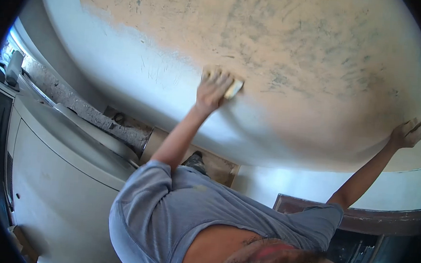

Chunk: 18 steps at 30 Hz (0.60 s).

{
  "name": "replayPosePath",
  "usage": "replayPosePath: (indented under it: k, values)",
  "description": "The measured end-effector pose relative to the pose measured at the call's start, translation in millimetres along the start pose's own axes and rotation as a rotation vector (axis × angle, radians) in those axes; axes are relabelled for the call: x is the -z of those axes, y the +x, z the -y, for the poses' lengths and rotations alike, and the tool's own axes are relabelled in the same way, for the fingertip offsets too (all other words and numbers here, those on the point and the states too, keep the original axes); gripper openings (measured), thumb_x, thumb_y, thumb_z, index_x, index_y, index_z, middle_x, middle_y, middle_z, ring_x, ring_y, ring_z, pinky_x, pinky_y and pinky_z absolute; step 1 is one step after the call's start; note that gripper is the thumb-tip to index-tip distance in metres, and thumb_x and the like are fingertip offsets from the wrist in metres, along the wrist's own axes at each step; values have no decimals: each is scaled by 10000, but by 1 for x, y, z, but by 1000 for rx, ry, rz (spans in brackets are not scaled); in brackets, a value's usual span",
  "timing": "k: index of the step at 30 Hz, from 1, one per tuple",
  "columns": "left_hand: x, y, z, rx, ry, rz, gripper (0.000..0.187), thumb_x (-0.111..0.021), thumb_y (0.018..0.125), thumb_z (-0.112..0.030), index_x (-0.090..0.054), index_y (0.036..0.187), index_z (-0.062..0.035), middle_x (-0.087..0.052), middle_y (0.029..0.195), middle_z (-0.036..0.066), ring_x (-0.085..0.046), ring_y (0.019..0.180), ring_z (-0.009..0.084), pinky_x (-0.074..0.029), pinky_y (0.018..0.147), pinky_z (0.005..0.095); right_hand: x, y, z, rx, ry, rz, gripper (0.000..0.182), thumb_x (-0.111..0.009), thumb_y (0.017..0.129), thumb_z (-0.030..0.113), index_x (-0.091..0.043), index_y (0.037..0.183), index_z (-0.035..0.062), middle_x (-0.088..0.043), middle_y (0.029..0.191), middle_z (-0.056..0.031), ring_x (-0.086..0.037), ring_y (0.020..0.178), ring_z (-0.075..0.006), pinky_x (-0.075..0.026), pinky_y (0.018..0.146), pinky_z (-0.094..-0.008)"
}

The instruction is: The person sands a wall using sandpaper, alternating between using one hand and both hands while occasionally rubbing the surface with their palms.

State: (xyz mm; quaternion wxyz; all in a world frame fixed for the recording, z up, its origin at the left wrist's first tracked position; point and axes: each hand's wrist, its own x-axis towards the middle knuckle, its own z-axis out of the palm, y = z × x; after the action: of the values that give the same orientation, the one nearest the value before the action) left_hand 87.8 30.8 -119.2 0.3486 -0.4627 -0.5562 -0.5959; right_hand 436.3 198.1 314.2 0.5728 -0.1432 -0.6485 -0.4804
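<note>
My left hand (213, 88) is closed around a small yellow-and-white sanding block (234, 89), pressed to the wall (285, 44). Tan, scuffed patches with dark scratches cover much of that wall. A whitish area lies beside and below my left hand. Far to the right, my right hand (409, 133) rests against the wall near its edge, fingers stretched out and nothing visible in them. Pale dust coats the fingers of both hands. Part of the block is hidden under my left fingers.
A large pale curved body panel (66, 170), like a vehicle's, stands at the left. Rough debris (90, 111) lies along the wall's foot. My shoe (196, 162) is near a brown board (222, 170). A dark brown window frame (360, 221) sits at lower right.
</note>
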Motion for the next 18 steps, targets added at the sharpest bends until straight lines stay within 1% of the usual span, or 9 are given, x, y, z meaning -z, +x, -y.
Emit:
replayPosePath:
  k: [3,5,6,8,9,11,13,16,18]
  values:
    - [8,37,-3,-46,30,-42,296,-663,862,-276,-703,1080,-80,-696,1103,120,-632,1110,288,-385,1023,533,0,-2,-1,20,-4,13,423,-537,895,164,-564,1270,-31,-532,1344,-204,-473,1281,-353,-379,1071,-409]
    - [30,127,7,-219,47,-26,418,-700,791,-269,-664,1159,-76,-682,1139,125,-626,1121,282,-382,1026,529,-1,-3,0,17,5,1,426,-517,897,171,-565,1266,-35,-536,1338,-204,-472,1283,-353,-378,1075,-408]
    - [37,175,8,-258,-11,-141,436,-703,748,-226,-661,1155,-74,-666,1173,134,-630,1113,277,-392,1020,519,-2,-2,3,17,13,3,426,-517,897,171,-565,1266,-35,-536,1338,-204,-472,1283,-353,-378,1075,-408]
    - [83,263,-17,236,73,549,415,-684,770,-197,-655,1166,-75,-647,1211,141,-620,1134,276,-405,1022,492,0,-1,7,-6,3,8,423,-505,904,172,-562,1265,-40,-547,1322,-206,-490,1265,-355,-388,1069,-413]
    - [73,268,-9,244,71,564,415,-684,770,-197,-655,1166,-75,-647,1211,141,-620,1134,276,-405,1022,492,-2,-3,7,-9,6,24,423,-505,904,172,-562,1265,-40,-547,1322,-206,-490,1265,-355,-388,1069,-413]
    - [50,282,9,-335,-61,-351,334,-537,933,-122,-598,1241,-6,-593,1275,171,-511,1262,323,-333,1115,451,-2,-3,-4,83,-36,1,420,-497,904,156,-554,1268,-46,-545,1318,-211,-511,1244,-356,-405,1057,-419]
    - [37,203,16,-185,-63,-281,332,-659,845,-196,-666,1152,-71,-654,1194,141,-602,1166,276,-399,1044,477,-1,-4,-7,75,-59,8,423,-494,905,159,-552,1271,-46,-539,1324,-213,-518,1235,-358,-412,1051,-421]
    - [7,44,28,-44,49,-171,322,-616,889,-205,-664,1172,-61,-655,1188,158,-574,1198,326,-327,1083,536,-1,-7,-3,30,-1,-1,430,-494,913,183,-551,1275,-41,-532,1333,-211,-524,1227,-361,-417,1044,-423]
    - [10,-8,15,102,2,-100,343,-617,883,-227,-658,1180,-62,-656,1189,152,-578,1190,337,-323,1071,571,-5,-9,-1,-21,95,-24,434,-497,920,204,-553,1276,-37,-531,1337,-208,-522,1227,-362,-416,1043,-423]
